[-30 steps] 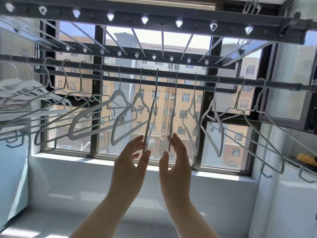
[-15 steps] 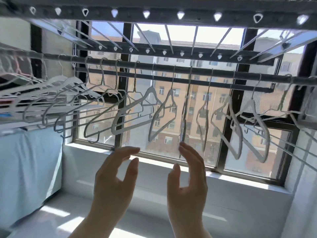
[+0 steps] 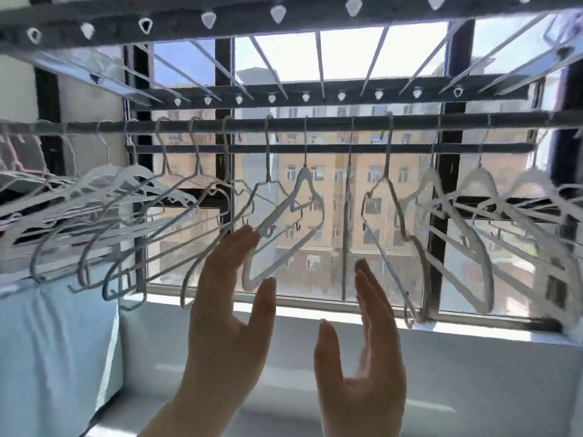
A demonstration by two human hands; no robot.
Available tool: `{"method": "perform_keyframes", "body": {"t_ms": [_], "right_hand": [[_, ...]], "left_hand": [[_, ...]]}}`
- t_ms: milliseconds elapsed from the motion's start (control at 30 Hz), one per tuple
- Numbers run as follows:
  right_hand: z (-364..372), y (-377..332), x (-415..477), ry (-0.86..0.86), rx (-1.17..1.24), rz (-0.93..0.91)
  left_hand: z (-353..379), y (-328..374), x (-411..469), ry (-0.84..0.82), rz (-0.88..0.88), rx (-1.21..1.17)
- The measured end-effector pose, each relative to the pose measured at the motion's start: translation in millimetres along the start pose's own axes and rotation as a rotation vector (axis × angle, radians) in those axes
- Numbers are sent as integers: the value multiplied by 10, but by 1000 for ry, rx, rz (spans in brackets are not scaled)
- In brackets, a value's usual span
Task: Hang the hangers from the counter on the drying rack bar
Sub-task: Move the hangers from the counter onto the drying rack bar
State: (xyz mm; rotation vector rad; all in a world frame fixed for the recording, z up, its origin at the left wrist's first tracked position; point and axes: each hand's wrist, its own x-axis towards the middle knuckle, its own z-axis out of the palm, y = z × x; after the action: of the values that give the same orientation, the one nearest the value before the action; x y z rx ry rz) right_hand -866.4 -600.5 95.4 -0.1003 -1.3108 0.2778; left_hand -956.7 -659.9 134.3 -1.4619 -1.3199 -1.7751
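Several white hangers (image 3: pixel 293 216) hang in a row from the dark drying rack bar (image 3: pixel 315 123) across the window. My left hand (image 3: pixel 232 313) is raised with straight fingers, its fingertips touching the lower edge of a tilted hanger near the middle. Just right of it, my right hand (image 3: pixel 362 351) is held up open, palm facing left, below an edge-on hanger (image 3: pixel 347 216); it touches nothing. Neither hand holds a hanger.
An upper rack frame (image 3: pixel 284 14) with thin rods and clip holes runs overhead. Behind is a dark-framed window (image 3: pixel 441 231) above a white sill ledge (image 3: pixel 315 313). A light blue cloth (image 3: pixel 56 351) hangs at the lower left.
The view has swung left along the bar. Both hands have dropped slightly and spread apart; the left hand now touches a tilted hanger, the right hand has come off the edge-on hanger.
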Motion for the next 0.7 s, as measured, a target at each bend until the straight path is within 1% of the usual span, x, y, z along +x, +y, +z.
{"method": "perform_keyframes", "body": {"t_ms": [133,267,433,533,700], "right_hand": [[109,-5,5,-9,-32,74],[210,-94,-9,-33,-159,244],[316,-237,61,22,-305,311],[358,-339,150,-30,-331,373],[365,-352,303,-126,-458,420]], "left_hand": [[1,-140,26,-80,-91,-100],[-75,-244,24,-155,-169,-216],[-151,-284,3,-279,-224,-288],[-174,-241,-16,-319,-254,-296],[-163,-165,-49,-312,-256,-281]]}}
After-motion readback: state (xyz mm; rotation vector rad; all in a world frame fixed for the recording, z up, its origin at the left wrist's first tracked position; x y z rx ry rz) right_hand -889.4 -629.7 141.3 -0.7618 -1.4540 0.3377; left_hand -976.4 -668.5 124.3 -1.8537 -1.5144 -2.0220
